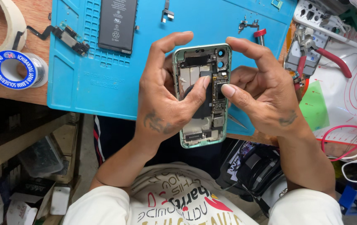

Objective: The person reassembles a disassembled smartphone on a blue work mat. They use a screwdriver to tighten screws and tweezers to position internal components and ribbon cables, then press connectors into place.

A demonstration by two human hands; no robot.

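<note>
Right now the person is holding an opened pale green phone shell (202, 96) upright between both hands, above the near edge of a blue silicone work mat (153, 83) that is lying on a wooden bench (32, 12). The left hand (162, 104) is curling around the shell's left edge, its thumb pressing across the exposed insides; the right hand (266, 96) is gripping the right edge, its thumb tip meeting the circuit board near the middle, its forefinger arching over the top corner by the two camera holes. On the mat's far side a flat black rectangular battery (117, 24) with white printing is lying face up, and just left of it a small black flex-cable part (68, 37) is straddling the mat's edge. Farther left, a spool of solder wire (18, 70) with a round blue-and-white label is sitting on the wood, touching a big roll of cream tape (7, 21). To the right, red-handled pliers (328, 56) are resting across a white mat with red circles (353, 96), where a green patch is showing. Small white boxes (3, 206) are sitting down at the lower left, below the bench.
</note>
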